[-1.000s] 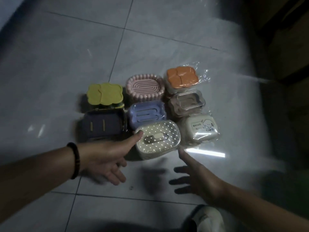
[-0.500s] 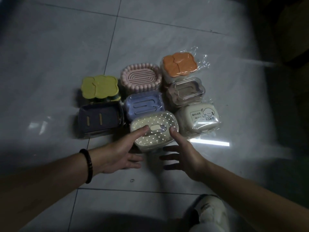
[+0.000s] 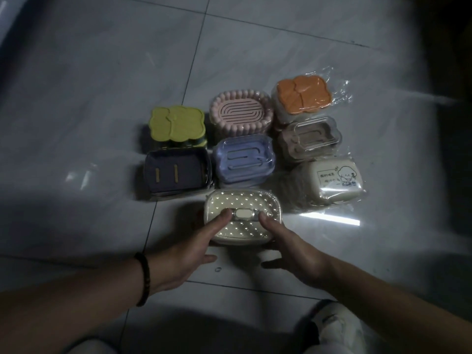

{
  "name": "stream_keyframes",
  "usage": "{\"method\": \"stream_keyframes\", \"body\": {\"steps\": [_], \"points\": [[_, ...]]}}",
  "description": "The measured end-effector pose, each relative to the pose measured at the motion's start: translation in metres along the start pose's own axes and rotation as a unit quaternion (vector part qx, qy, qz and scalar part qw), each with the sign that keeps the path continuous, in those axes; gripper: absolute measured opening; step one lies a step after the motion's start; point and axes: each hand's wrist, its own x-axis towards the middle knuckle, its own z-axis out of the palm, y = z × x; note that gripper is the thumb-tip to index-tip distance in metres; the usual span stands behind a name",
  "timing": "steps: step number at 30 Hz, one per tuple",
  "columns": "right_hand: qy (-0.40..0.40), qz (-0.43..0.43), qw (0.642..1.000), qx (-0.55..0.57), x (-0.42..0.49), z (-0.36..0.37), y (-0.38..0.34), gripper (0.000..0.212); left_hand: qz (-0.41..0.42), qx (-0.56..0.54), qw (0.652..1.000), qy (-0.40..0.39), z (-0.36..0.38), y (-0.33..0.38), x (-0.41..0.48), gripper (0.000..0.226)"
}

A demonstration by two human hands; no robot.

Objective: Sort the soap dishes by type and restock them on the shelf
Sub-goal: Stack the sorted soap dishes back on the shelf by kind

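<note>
Two hands close on the cream dotted soap dish (image 3: 242, 217) from either side; the left hand (image 3: 190, 254) and right hand (image 3: 293, 254) each lay a thumb on its clear lid beside the central latch, fingers curled under the near edge, so it is held between them. It looks like light, stiff plastic, the glossy lid likely slippery; the side walls seem the safer purchase. It sits on the tiled floor (image 3: 102, 85), nearest the person; beyond it lies the lilac dish (image 3: 244, 159), and right of it the bagged cartoon box (image 3: 332, 182).
</note>
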Motion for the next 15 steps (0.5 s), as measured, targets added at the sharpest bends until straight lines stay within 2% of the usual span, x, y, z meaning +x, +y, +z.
{"method": "stream_keyframes", "body": {"steps": [4, 8, 11, 15], "points": [[0.013, -0.026, 0.999, 0.042, 0.001, 0.009, 0.006, 0.096, 0.010, -0.037, 0.999, 0.018, 0.007, -0.002, 0.000, 0.065], [0.016, -0.073, 0.996, 0.055, -0.008, 0.015, 0.005, 0.095, 0.019, -0.086, 0.996, 0.009, 0.011, 0.004, -0.003, 0.061], [0.028, -0.118, 0.991, 0.061, -0.025, 0.017, -0.016, 0.098, 0.062, -0.105, 0.992, 0.011, 0.017, 0.012, -0.010, 0.079], [-0.002, -0.165, 0.984, 0.062, -0.076, 0.030, -0.068, 0.088, 0.133, -0.111, 0.985, 0.005, 0.032, 0.048, -0.043, 0.091]]}}
